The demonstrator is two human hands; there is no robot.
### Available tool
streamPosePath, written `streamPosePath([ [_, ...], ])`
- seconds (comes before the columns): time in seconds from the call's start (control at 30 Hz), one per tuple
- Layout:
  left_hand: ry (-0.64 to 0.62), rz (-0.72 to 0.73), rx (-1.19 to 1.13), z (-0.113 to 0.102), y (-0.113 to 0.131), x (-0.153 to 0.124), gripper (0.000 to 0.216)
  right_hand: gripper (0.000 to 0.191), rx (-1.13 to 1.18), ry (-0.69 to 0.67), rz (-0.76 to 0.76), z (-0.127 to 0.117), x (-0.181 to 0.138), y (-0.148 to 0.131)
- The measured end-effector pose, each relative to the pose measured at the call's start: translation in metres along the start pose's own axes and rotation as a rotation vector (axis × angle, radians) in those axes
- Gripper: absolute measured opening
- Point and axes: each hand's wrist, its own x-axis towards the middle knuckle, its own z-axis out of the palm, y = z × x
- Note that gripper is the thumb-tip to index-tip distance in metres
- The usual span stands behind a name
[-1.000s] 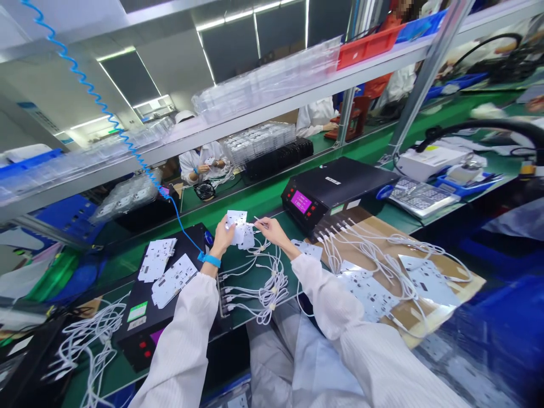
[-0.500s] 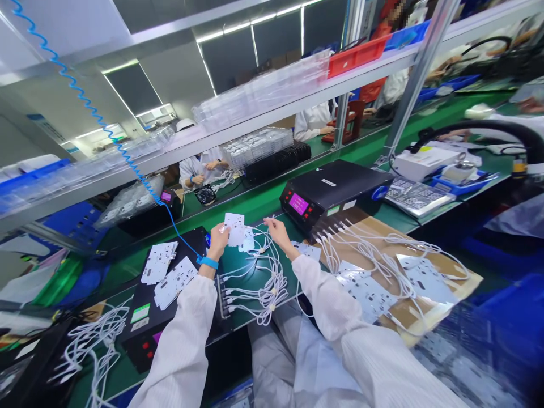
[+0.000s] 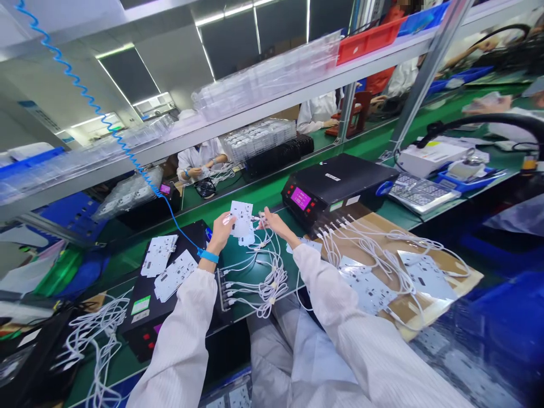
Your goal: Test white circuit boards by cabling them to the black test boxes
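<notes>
My left hand (image 3: 221, 231), with a blue wrist strap (image 3: 208, 256), pinches a white circuit board (image 3: 242, 218) by its left edge above the green bench. At the board's right edge, my right hand (image 3: 275, 221) grips the plug end of a white cable (image 3: 267, 248) between thumb and fingers. The plug is close to the board; whether it sits in a socket I cannot tell. Below both hands lies a bundle of white cables (image 3: 268, 289), plugged into a port strip (image 3: 222, 290). More white boards (image 3: 159, 255) rest on a black box (image 3: 135, 334) at left.
A black tester with a pink screen (image 3: 301, 197) stands behind my right hand. Its cables cross a cardboard sheet (image 3: 459, 258) bearing white boards (image 3: 427, 275). A metal shelf (image 3: 263, 116) spans above, and a coiled blue cord (image 3: 119, 141) hangs at left. Co-workers sit opposite.
My right hand has moved slightly left with the cable plug, up to the board's right edge. My left hand has brought the board slightly right and up. The camera view has shifted a little.
</notes>
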Motion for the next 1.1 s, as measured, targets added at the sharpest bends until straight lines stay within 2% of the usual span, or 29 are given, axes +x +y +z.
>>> streamPosePath([
  [0.07, 0.008, 0.004, -0.007, 0.0, 0.001, 0.0, 0.051, 0.072, -0.061, -0.083, -0.008, -0.001, -0.005, -0.003],
  [0.17, 0.034, -0.007, -0.01, 0.0, 0.001, 0.0, 0.046, 0.046, -0.345, -0.111, -0.123, -0.003, -0.014, -0.004],
  [0.27, 0.083, -0.033, 0.003, 0.0, -0.001, 0.001, 0.04, 0.047, -0.583, -0.05, -0.219, -0.002, -0.023, -0.003],
  [0.37, 0.136, -0.057, 0.038, -0.001, -0.003, 0.003, 0.036, 0.047, -0.677, 0.02, -0.215, 0.003, -0.033, -0.001],
  [0.5, 0.18, -0.049, 0.114, -0.001, -0.002, 0.003, 0.034, 0.058, -0.766, 0.126, -0.176, 0.011, -0.045, 0.001],
  [0.57, 0.201, -0.02, 0.178, -0.001, 0.0, 0.0, 0.033, 0.054, -0.736, 0.209, -0.206, 0.016, -0.049, -0.001],
  [0.67, 0.189, 0.059, 0.298, 0.001, 0.007, -0.006, 0.025, 0.04, -0.521, 0.298, -0.329, 0.03, -0.052, -0.008],
  [0.83, 0.11, 0.153, 0.449, 0.008, 0.014, -0.015, 0.016, 0.036, -0.245, 0.323, -0.459, 0.06, -0.048, -0.025],
  [1.0, 0.1, 0.191, 0.51, 0.009, 0.013, -0.015, 0.015, 0.033, -0.13, 0.355, -0.458, 0.08, -0.041, -0.029],
  [1.1, 0.108, 0.197, 0.519, 0.009, 0.013, -0.014, 0.015, 0.029, -0.127, 0.426, -0.417, 0.084, -0.038, -0.03],
])
